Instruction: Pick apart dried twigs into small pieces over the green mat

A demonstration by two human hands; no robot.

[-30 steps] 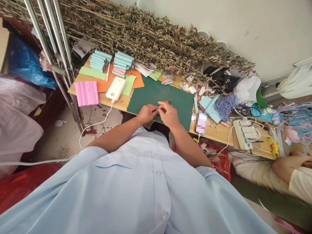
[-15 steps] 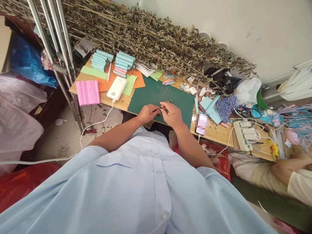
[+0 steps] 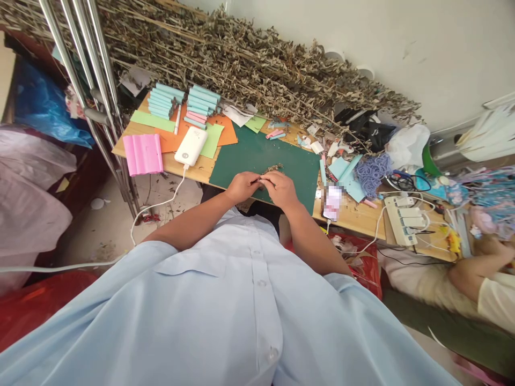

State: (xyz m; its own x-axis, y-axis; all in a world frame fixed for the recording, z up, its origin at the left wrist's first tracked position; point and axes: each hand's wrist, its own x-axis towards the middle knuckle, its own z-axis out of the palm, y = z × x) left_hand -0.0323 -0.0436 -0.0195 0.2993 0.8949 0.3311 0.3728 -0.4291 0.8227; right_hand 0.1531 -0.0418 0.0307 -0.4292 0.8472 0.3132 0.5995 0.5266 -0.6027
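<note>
My left hand (image 3: 243, 186) and my right hand (image 3: 280, 189) meet at the fingertips over the near edge of a green cutting mat (image 3: 237, 155). Both are closed in a pinch around something small, which the fingers mostly hide. Just beyond my right hand lies a little heap of dried leaf bits (image 3: 276, 168) on the mat. Past the mat's far edge are small pink and blue paper rolls (image 3: 276, 134). To the left, blue paper rolls (image 3: 203, 99) with dark plant matter at their ends lie stacked.
Dried leafy stalks (image 3: 241, 59) are piled along the wall behind the table. A white power bank (image 3: 191, 146) and pink paper (image 3: 143, 154) lie left. Rightward are a phone (image 3: 332, 203), purple yarn (image 3: 373, 174) and a power strip (image 3: 405, 220). Another person's arm (image 3: 478, 268) shows far right.
My right hand has turned down slightly and its fingers have closed in against the left fingertips. More of the leaf heap shows behind it. The other person's arm has shifted a little.
</note>
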